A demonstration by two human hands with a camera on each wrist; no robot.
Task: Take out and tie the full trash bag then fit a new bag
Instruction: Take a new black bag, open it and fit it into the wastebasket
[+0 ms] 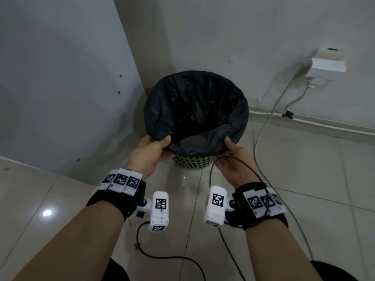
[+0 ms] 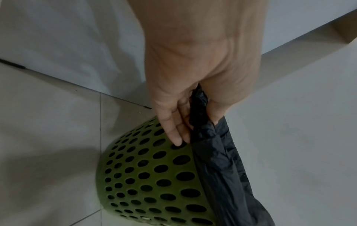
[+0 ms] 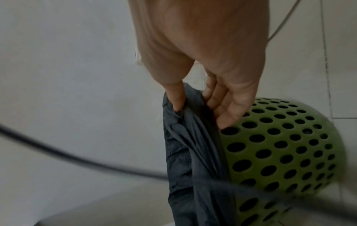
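A black trash bag (image 1: 194, 102) lines a green perforated bin (image 1: 190, 162) that stands on the tiled floor in a corner. The bag's edge is folded over the bin's rim. My left hand (image 1: 162, 147) pinches the near-left edge of the bag, thumb inside and fingers outside. My right hand (image 1: 229, 149) pinches the near-right edge the same way. In the left wrist view, the left hand (image 2: 195, 128) gathers bag (image 2: 222, 168) film against the bin (image 2: 146, 175). In the right wrist view, the right hand (image 3: 201, 110) holds the bag (image 3: 189, 152) beside the bin (image 3: 280, 145). The bag's contents are too dark to see.
A white panel (image 1: 60, 88) stands close on the bin's left and a wall behind it. At the right, a white plug adapter (image 1: 324, 65) sits on the wall, and its grey cable (image 1: 261, 128) runs down across the floor. Thin black wires trail from my wrists.
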